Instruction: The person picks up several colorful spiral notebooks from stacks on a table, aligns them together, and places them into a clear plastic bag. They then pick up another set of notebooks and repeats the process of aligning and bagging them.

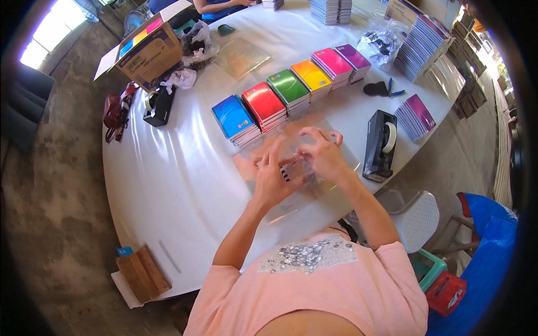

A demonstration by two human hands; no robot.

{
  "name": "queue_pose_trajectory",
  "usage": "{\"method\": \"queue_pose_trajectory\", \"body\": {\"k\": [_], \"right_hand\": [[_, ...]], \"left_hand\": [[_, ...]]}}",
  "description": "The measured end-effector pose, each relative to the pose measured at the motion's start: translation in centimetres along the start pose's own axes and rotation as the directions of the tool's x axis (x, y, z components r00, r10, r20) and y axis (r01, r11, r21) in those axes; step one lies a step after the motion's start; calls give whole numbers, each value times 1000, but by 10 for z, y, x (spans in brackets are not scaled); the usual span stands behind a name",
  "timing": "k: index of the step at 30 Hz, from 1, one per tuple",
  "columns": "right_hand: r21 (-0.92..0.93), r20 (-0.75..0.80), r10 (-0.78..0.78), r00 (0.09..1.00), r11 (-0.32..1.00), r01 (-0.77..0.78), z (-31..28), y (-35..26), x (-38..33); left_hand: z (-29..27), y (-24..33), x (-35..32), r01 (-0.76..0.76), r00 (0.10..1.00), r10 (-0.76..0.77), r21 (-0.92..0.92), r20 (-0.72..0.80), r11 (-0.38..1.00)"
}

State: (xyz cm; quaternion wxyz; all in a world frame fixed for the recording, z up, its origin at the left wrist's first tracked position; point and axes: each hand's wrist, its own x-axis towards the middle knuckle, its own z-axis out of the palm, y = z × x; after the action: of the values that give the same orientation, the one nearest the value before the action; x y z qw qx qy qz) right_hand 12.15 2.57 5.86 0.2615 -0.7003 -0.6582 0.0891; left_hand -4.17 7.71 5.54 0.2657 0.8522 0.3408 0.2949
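Note:
My left hand [273, 178] and my right hand [324, 154] meet over a stack of clear plastic sheets [330, 193] on the table in front of me. Between them is a small clear plastic piece [292, 170] with black and white marks; what it is exactly I cannot make out. Both hands are closed, thumbs and fingers pinched toward this piece, with other fingers raised. Just beyond stand stacks of spiral notebooks in a row: blue [234, 116], red [263, 103], green [288, 87], yellow [311, 75], pink [332, 61] and purple [353, 57].
A black tape dispenser [379, 151] and a purple notebook stack [414, 117] stand at the right, near pliers [395, 91]. Another tape dispenser [159, 106] and a cardboard box [147, 59] are at the far left. A wooden block [147, 271] lies at the near left edge.

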Motion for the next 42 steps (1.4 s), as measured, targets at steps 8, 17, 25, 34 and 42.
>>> {"method": "queue_pose_trajectory", "body": {"k": [8, 17, 25, 34, 42], "right_hand": [[56, 253, 57, 966, 996, -74, -46, -18, -55], [702, 149, 938, 312, 122, -701, -52, 122, -145], [972, 212, 881, 423, -146, -182, -39, 128, -145], [94, -405, 819, 406, 479, -873, 1, 89, -201], [709, -78, 550, 831, 617, -342, -20, -7, -104]], "left_hand": [[14, -13, -27, -303, 952, 300, 308, 56, 902], [30, -20, -35, -319, 935, 354, 369, -30, 873], [24, -16, -31, -320, 930, 365, 392, -43, 863], [26, -16, -33, -316, 937, 346, 329, -36, 890], [29, -20, -32, -326, 934, 339, 120, -110, 938]]}}
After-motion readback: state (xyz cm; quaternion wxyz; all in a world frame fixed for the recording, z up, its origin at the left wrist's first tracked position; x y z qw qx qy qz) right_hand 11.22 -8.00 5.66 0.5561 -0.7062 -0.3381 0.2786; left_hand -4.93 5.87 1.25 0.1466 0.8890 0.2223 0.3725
